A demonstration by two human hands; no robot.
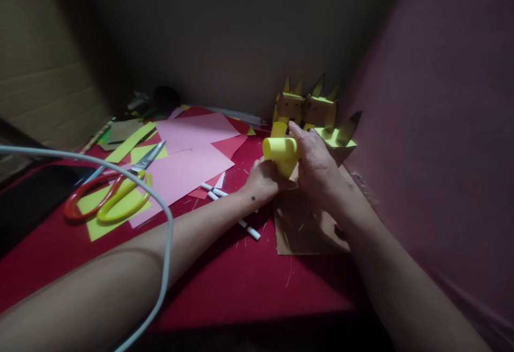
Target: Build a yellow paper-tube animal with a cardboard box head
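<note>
A rolled yellow paper tube points its open end to the left, with more yellow paper just below it. My right hand is closed on the tube from the right. Low on the other side, my left hand is closed on the yellow paper under the tube; its fingertips are partly hidden. Beneath both hands lies a brown cardboard sheet. Behind my right hand is a box-like piece with a yellow top and a pointed ear.
Two cardboard figures with pointed ears stand at the back. Scissors with red and yellow handles rest on pink paper and yellow scraps. White marker-like sticks lie near my left forearm. A white cable crosses the left side.
</note>
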